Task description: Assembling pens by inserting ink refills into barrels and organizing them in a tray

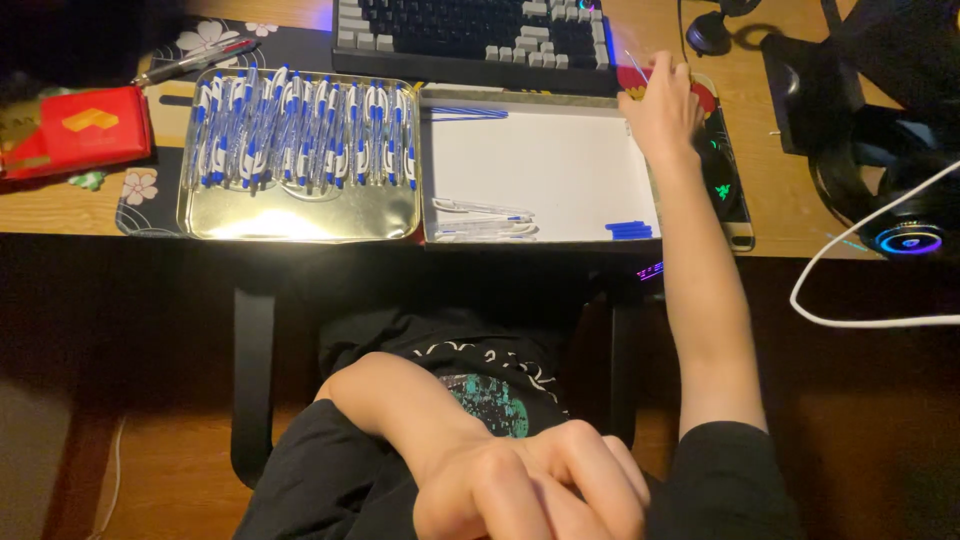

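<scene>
Head camera, looking straight down at the desk edge. The right hand (660, 105) is stretched out to the far right corner of the white-lined tray (540, 165), fingers bunched and pinching something thin: a slim refill-like stick (636, 66) pokes up and to the left out of the fingertips, its long axis slanting away toward the keyboard (470, 35). What lies under the palm is hidden.

The left hand (530, 485) is down in the lap, well away from the desk, fingers curled into a loose fist with nothing visible in it.

So the right hand is plainly the nearer one to the pen parts. In that white-lined tray, a few blue refills (468, 113) lie along the far edge, long axis left to right; clear barrels (485, 220) lie near the front edge, also running left to right; and small blue caps (629, 230) sit in the front right corner, just toward the person from the reaching wrist.

Left of it, touching side by side, the metal tray (300, 215) carries a packed row of blue-and-white pens (300, 130), each with its long axis running away from the person.

Further left sits a red box (85, 130), with a loose pen (190, 62) lying slantwise behind it. At the right edge of the desk, a headset (900, 215) and a white cable (860, 270).
</scene>
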